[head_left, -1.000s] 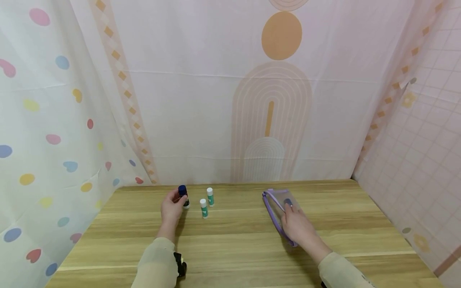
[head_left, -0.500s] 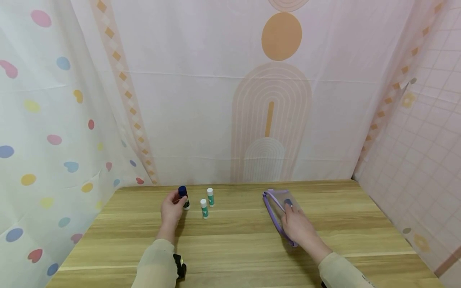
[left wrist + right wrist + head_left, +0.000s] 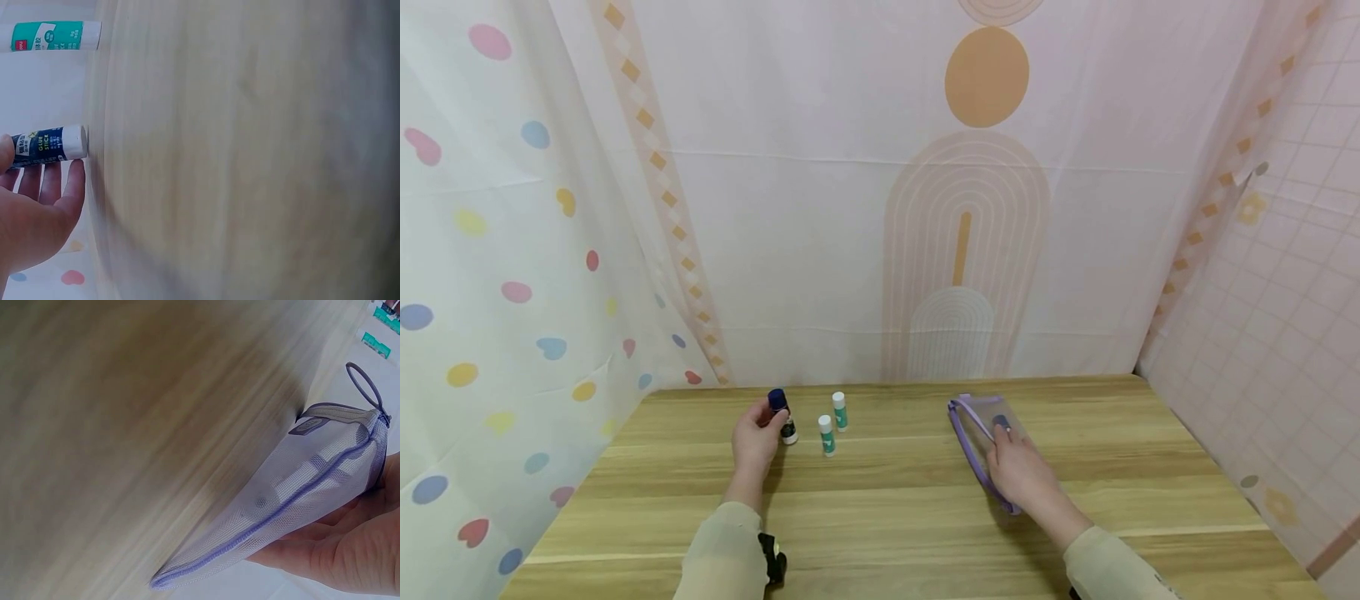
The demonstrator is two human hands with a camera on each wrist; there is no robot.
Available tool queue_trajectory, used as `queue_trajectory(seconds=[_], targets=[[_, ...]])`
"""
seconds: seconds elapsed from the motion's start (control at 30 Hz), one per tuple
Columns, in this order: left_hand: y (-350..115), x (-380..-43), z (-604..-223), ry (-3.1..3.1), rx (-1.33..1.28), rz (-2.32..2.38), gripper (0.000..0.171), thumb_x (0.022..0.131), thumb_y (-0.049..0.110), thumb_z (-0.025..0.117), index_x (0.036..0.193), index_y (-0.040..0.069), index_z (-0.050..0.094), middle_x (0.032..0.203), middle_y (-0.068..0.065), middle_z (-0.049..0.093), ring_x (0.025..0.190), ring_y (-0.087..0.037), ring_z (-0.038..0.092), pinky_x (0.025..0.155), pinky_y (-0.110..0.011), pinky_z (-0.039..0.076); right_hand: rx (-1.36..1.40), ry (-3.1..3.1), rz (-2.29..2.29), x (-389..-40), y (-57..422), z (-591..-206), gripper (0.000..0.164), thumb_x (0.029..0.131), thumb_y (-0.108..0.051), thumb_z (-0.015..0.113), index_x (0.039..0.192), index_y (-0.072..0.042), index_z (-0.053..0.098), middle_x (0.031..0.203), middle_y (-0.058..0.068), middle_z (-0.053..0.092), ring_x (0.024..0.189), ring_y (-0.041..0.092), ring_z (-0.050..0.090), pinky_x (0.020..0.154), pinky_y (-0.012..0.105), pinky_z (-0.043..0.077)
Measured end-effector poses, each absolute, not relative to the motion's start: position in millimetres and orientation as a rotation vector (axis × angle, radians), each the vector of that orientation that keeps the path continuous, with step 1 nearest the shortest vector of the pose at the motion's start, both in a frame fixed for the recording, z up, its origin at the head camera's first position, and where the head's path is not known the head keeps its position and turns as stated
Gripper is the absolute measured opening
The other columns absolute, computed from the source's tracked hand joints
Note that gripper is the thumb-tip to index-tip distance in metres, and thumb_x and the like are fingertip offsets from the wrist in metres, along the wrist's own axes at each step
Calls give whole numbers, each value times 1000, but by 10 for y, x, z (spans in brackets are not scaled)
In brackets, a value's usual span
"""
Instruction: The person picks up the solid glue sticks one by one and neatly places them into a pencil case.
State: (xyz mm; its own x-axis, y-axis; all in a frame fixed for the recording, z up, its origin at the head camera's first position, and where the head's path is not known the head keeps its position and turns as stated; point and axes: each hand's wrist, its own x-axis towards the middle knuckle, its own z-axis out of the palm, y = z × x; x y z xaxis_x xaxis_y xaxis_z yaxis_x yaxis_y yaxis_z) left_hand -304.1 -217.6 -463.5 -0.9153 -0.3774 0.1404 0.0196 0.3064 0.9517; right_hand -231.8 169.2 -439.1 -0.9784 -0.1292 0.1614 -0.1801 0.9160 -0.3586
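My left hand (image 3: 755,437) pinches a dark blue glue stick (image 3: 777,400) between thumb and fingers at the table's back left. It leans slightly, cap up, its white base low by the tabletop; in the left wrist view the glue stick (image 3: 47,147) shows its printed label. On the right, my right hand (image 3: 1022,475) grips a purple-trimmed mesh zip pouch (image 3: 967,450). A dark blue cap (image 3: 1000,422) shows at its fingertips. In the right wrist view the pouch (image 3: 269,519) has blurred shapes showing through its mesh, and it partly hides the fingers.
Two green glue sticks with white caps, a nearer one (image 3: 827,436) and a farther one (image 3: 839,412), stand upright just right of my left hand. The wooden table (image 3: 880,517) meets a patterned curtain (image 3: 820,250) at its back edge.
The dark blue glue stick has tilted a little, its base shifting right and toward me, as my left hand moved slightly left. My right hand and the pouch stay in place.
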Motion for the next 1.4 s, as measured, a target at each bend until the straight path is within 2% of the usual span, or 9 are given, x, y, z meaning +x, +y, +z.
queue_trajectory(seconds=[0.13, 0.27, 0.37, 0.5, 0.63, 0.83, 1.03, 1.27, 1.4], targets=[[-2179, -3034, -4629, -2241, 354, -1651, 41, 97, 8, 62, 133, -10, 53, 125, -32, 56, 117, -38, 52, 101, -45, 45, 239, -2938, 571, -2316, 1693, -4399, 43, 101, -12, 42, 136, 14, 47, 133, 38, 48, 120, 57, 47, 102, 62, 41], [-2189, -3020, -4620, -2259, 360, -1648, 42, 98, 10, 63, 134, -9, 53, 125, -30, 58, 114, -36, 53, 88, -29, 52, 239, -2940, 572, -2322, 1694, -4402, 44, 102, -12, 42, 136, 15, 46, 134, 38, 48, 122, 56, 46, 104, 61, 39], [-2199, -2999, -4596, -2268, 359, -1667, 43, 98, 11, 63, 135, -8, 52, 125, -30, 58, 113, -34, 54, 77, -17, 52, 238, -2951, 578, -2325, 1694, -4395, 45, 102, -12, 41, 137, 16, 45, 135, 39, 46, 124, 56, 44, 107, 60, 37], [-2220, -2967, -4554, -2270, 360, -1710, 46, 98, 12, 62, 138, -8, 50, 127, -29, 57, 114, -33, 54, 72, -12, 50, 246, -2956, 582, -2325, 1693, -4386, 44, 102, -12, 41, 137, 16, 44, 136, 39, 46, 125, 56, 43, 108, 59, 35], [-2236, -2946, -4516, -2266, 359, -1772, 49, 99, 13, 61, 141, -8, 46, 129, -29, 54, 115, -34, 53, 73, -14, 52, 251, -2961, 587, -2321, 1695, -4380, 44, 102, -11, 40, 137, 17, 44, 136, 39, 45, 127, 55, 41, 109, 59, 34], [-2212, -2913, -4429, -2223, 351, -1893, 52, 100, 14, 61, 143, -8, 43, 131, -28, 51, 112, -34, 56, 79, -29, 59, 258, -2958, 605, -2319, 1696, -4375, 44, 102, -11, 40, 136, 17, 45, 136, 39, 46, 128, 54, 41, 110, 59, 33], [-2176, -2874, -4299, -2173, 334, -1979, 49, 101, 14, 58, 144, -5, 43, 131, -24, 50, 115, -33, 54, 93, -43, 54, 259, -2956, 611, -2322, 1697, -4384, 44, 102, -11, 40, 136, 17, 45, 136, 38, 46, 129, 53, 41, 110, 59, 32], [-2125, -2855, -4161, -2159, 286, -1935, 44, 101, 14, 59, 140, -4, 49, 122, -20, 53, 108, -27, 56, 86, -37, 58, 263, -2953, 614, -2329, 1700, -4399, 43, 102, -11, 40, 135, 17, 45, 135, 38, 47, 129, 53, 41, 110, 60, 32], [-2118, -2859, -4102, -2175, 280, -1929, 46, 101, 16, 59, 141, -3, 48, 126, -20, 53, 110, -29, 56, 88, -39, 57, 262, -2949, 601, -2332, 1703, -4401, 43, 102, -11, 40, 135, 16, 46, 135, 38, 47, 129, 52, 42, 110, 59, 33]])
